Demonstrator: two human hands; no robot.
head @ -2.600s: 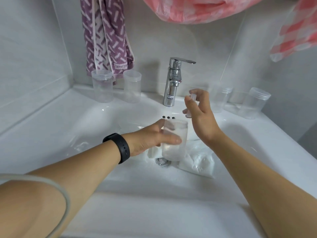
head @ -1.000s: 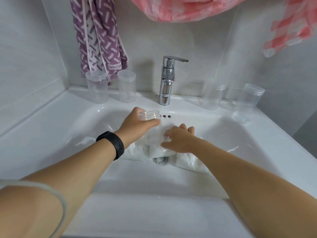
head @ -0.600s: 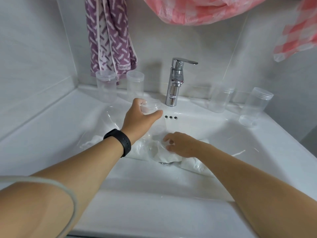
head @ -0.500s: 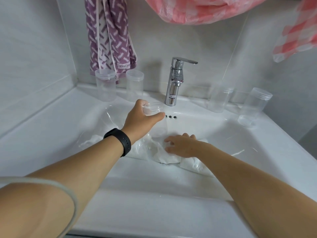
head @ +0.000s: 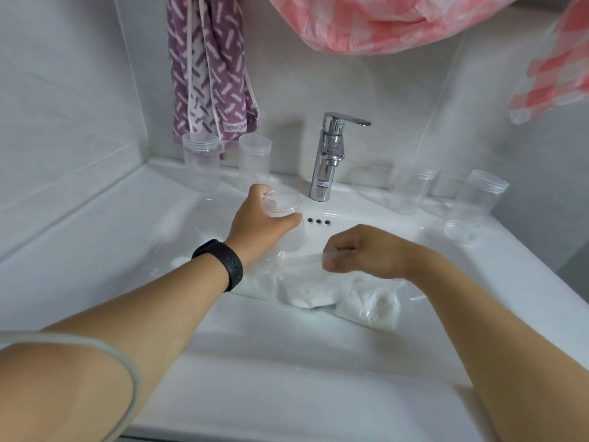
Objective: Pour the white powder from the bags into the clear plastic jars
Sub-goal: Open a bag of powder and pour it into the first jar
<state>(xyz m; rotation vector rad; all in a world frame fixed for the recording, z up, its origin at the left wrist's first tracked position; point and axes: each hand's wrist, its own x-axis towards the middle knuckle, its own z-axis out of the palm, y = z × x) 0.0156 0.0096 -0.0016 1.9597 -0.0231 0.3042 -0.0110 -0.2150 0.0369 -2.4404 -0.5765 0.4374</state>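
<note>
step: readying pour | left hand (head: 258, 226) grips open jar (head: 288, 218) in basin | right hand (head: 353, 252) pinches powder bag (head: 310, 282) top | next: lift bag mouth over jar

Lettering on the purple towel (head: 210, 74) is unreadable

jar (head: 288, 215): clear, open, upright in basin left of tap (head: 330, 157) | bags (head: 322, 290): clear, white powder inside, heaped on basin floor below tap | spare jars: two lidded left of tap (head: 201, 165), two right (head: 411, 191)
</note>
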